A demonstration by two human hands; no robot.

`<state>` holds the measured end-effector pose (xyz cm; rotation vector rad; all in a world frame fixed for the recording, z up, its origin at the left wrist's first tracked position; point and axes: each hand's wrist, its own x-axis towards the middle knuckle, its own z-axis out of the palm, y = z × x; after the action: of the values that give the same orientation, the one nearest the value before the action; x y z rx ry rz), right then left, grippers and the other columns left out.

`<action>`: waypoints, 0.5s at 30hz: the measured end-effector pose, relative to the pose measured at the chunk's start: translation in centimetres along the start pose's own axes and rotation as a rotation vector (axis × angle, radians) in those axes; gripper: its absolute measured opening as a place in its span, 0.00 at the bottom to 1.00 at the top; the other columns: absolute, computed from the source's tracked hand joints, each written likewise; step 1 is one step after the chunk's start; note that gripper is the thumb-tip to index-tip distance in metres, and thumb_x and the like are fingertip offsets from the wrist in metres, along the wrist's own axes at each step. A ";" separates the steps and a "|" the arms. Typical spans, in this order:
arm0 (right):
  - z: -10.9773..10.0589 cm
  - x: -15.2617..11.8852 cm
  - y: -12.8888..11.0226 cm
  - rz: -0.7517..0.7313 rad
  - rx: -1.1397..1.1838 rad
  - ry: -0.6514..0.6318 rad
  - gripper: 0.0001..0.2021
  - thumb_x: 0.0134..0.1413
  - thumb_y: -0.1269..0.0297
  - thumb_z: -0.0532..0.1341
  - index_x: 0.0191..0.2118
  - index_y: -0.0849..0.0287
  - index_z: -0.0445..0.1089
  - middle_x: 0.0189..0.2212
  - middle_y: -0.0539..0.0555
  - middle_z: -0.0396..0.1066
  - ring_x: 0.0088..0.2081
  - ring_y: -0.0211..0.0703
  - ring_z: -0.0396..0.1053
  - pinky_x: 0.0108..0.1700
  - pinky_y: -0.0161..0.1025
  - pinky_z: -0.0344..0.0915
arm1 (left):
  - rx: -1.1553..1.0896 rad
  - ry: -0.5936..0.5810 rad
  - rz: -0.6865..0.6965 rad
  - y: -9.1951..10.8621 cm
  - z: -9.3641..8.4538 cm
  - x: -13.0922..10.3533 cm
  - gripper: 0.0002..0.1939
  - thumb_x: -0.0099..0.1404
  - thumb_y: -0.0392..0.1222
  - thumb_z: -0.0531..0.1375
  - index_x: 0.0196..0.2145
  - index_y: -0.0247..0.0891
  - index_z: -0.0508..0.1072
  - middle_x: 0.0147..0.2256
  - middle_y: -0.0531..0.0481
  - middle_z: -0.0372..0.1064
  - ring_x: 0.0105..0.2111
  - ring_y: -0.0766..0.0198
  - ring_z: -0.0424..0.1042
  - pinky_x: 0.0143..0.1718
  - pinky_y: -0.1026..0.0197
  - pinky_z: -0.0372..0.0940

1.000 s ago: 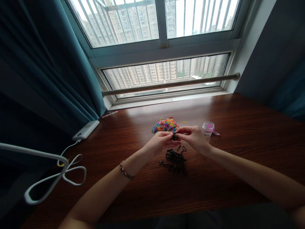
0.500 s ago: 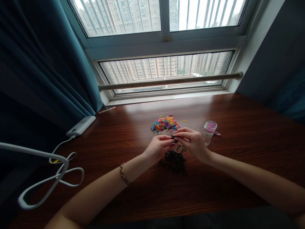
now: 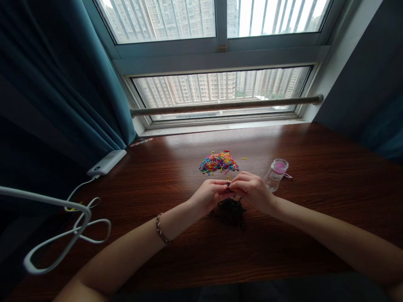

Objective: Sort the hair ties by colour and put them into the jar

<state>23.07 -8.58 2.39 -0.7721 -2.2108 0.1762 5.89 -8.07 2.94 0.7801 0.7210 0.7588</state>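
Pinch work on a dark piece, both hands

Head view. Left hand: thumb and forefinger closed to a fine pinch, the dark piece at their tips. Right hand: fingertips bunched and closed at the same spot, apparently on the same piece; exact contact is hidden by the fingers. Piece sits between the hands, above the middle of the desk. A yellow loop shows just beyond the fingertips; cannot tell whether it is held or lies on the desk.

Dark heap lies just below the hands, toward the desk's near edge. Bright heap lies beyond them, toward the far edge. Jar stands just beside the right hand, on the side of the desk's right edge.

Technique, my judgement: let the left pinch be the steady one and give the fine moves to the right. Hold by the very tips so the piece can be seen. Pull lightly; thin, springy stuff may snap or fly. Staying low over the dark heap limits losses. Mind the right knuckles near the jar.
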 end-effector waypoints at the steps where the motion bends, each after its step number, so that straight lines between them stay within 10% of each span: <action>1: 0.0 0.0 0.0 0.016 -0.011 -0.006 0.07 0.54 0.69 0.55 0.30 0.59 0.70 0.28 0.53 0.70 0.32 0.39 0.64 0.36 0.37 0.62 | -0.001 -0.007 -0.001 0.1 0.0 0.0 0.07 0.51 0.30 0.62 0.31 0.26 0.75 0.33 0.41 0.72 0.34 0.63 0.71 0.41 0.62 0.66; 8: -0.1 0.0 -0.4 0.240 -0.034 0.033 0.04 0.47 0.71 0.60 0.31 0.59 0.64 0.26 0.50 0.65 0.29 0.38 0.63 0.32 0.34 0.60 | 0.005 0.052 0.008 -0.5 -0.1 0.3 0.11 0.50 0.31 0.64 0.34 0.27 0.75 0.35 0.41 0.73 0.34 0.65 0.72 0.41 0.66 0.65; 15: -0.2 -0.1 -0.6 0.076 0.040 0.101 0.03 0.52 0.71 0.56 0.29 0.59 0.64 0.32 0.53 0.60 0.33 0.37 0.61 0.34 0.33 0.61 | 0.010 0.130 0.045 -0.7 -0.1 0.3 0.11 0.46 0.29 0.66 0.30 0.26 0.75 0.31 0.41 0.74 0.31 0.65 0.72 0.38 0.66 0.67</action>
<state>22.94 -9.16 2.71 -0.8250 -2.0781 0.2136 6.18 -8.15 2.28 0.7630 0.8266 0.8529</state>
